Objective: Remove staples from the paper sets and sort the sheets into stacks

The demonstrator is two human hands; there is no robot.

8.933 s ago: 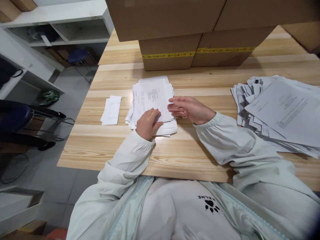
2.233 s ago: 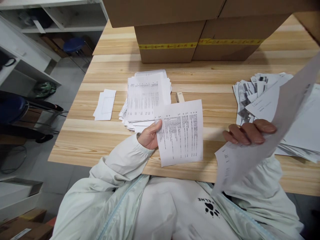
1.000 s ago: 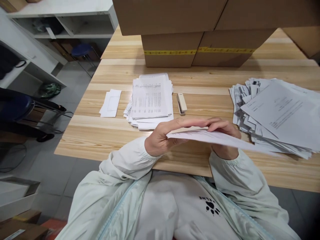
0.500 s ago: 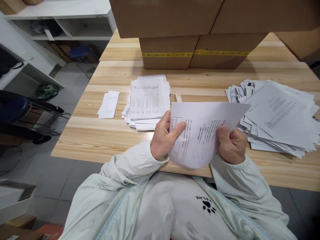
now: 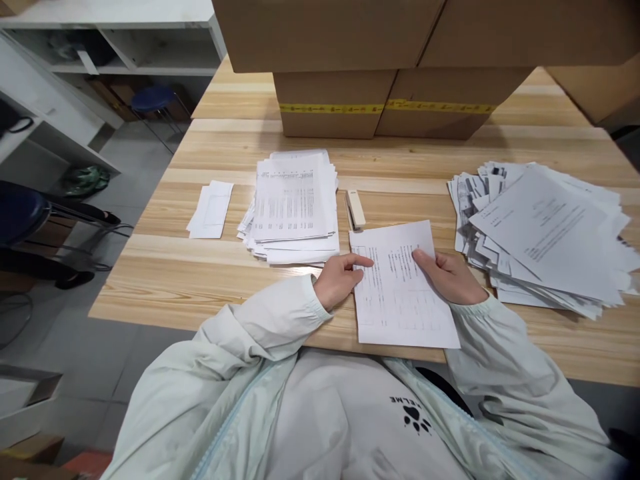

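Observation:
A printed sheet of paper (image 5: pixel 400 313) lies at the table's front edge, with lines of text and boxes on it. Whether it is one sheet or a few together, I cannot tell. My right hand (image 5: pixel 453 277) grips its right edge, thumb on top and the other fingers out of sight beneath. On the left edge, my left hand (image 5: pixel 340 279) rests with index finger stretched over the paper and thumb apart from it. Just beyond the sheet lies a cream stapler (image 5: pixel 355 209). Left of the stapler is a stack of printed papers (image 5: pixel 295 200).
A larger, messy paper pile (image 5: pixel 555 233) spreads on the right of the wooden table (image 5: pixel 210 287). Small white slips (image 5: pixel 211 210) lie at the left. Cardboard boxes (image 5: pixel 330 100) with yellow tape stand stacked at the back. A blue stool (image 5: pixel 153 99) stands on the floor.
The paper, handled raised and tilted between both hands, has come down flat onto the table. My left hand has loosened from it; my right keeps its edge. The stapler shows again.

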